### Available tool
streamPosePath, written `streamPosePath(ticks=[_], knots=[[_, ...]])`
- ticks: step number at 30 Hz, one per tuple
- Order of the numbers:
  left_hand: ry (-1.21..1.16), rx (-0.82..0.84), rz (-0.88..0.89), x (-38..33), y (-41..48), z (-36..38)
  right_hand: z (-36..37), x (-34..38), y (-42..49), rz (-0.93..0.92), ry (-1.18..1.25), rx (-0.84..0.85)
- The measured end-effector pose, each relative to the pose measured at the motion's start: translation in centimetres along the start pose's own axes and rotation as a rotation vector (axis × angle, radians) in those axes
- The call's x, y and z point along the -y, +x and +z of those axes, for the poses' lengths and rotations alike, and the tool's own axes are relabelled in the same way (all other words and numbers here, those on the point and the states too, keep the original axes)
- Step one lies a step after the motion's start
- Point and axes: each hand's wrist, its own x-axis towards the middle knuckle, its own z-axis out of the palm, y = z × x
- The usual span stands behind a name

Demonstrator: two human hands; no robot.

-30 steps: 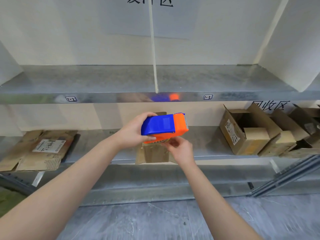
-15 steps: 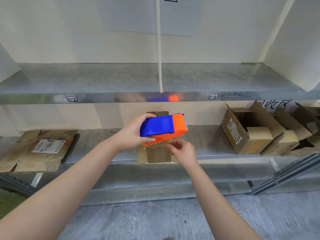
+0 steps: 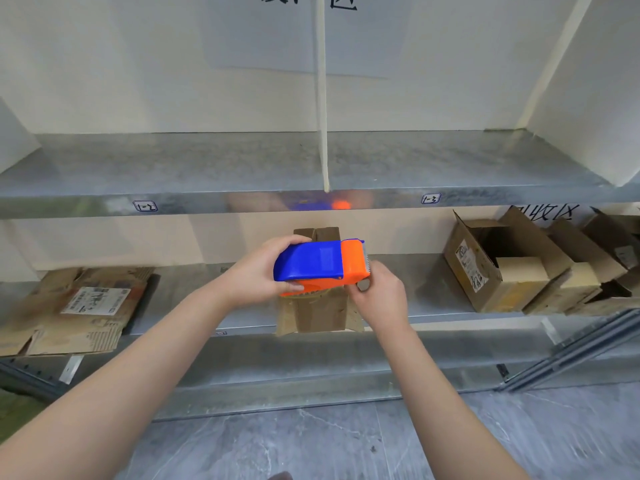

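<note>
Tape dispenser (image 3: 320,263), blue at the back and orange at the front, sat between my two hands. It was lifted clear of the shelf and lay roughly level, with its toothed blade towards the right hand. My left hand (image 3: 258,277) gripped the blue rear end, fingers curled over the top and thumb pressed along the lower orange edge. My right hand (image 3: 379,296) was closed up against the orange front, its fingertips pinched together just below the blade. I could not tell whether they pinched a loose tape end or the plastic itself.

Directly beneath and beyond the hands stood a small cardboard box (image 3: 318,315) on the lower shelf (image 3: 426,299), its bottom flaps splayed at the shelf's front edge. The dispenser hid the box's upper part, and I could not tell whether the two touched.

Well out to the left of the left hand lay flattened cardboard (image 3: 52,327) with a white label (image 3: 95,301) on top. Well to the right of the right hand, a cluster of open boxes (image 3: 485,271) lay tipped on their sides.

Above both hands ran the upper shelf (image 3: 207,164). Its shiny front lip mirrored the blue and orange and carried small tags (image 3: 145,206). A thin white divider (image 3: 321,98) rose from it straight above the dispenser. Below my forearms was grey marbled floor (image 3: 311,441).
</note>
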Motion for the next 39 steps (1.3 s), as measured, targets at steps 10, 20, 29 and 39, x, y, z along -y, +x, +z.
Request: streamPosePath(ticks=[10,20,29,39], knots=[[0.035,-0.004,0.032,0.0,-1.2,0.4,3.2,0.6,-0.8,0.285,0.477,0.247],[0.046,-0.007,0.033,0.5,-1.7,-0.1,1.8,0.8,-1.7,0.444,1.006,0.322],[0.066,-0.005,0.083,0.4,-1.9,0.4,0.6,0.0,-2.1,0.241,0.520,0.388],[0.059,-0.096,0.015,2.0,-1.8,-0.5,1.8,-2.4,-2.2,-0.092,-0.213,0.144]])
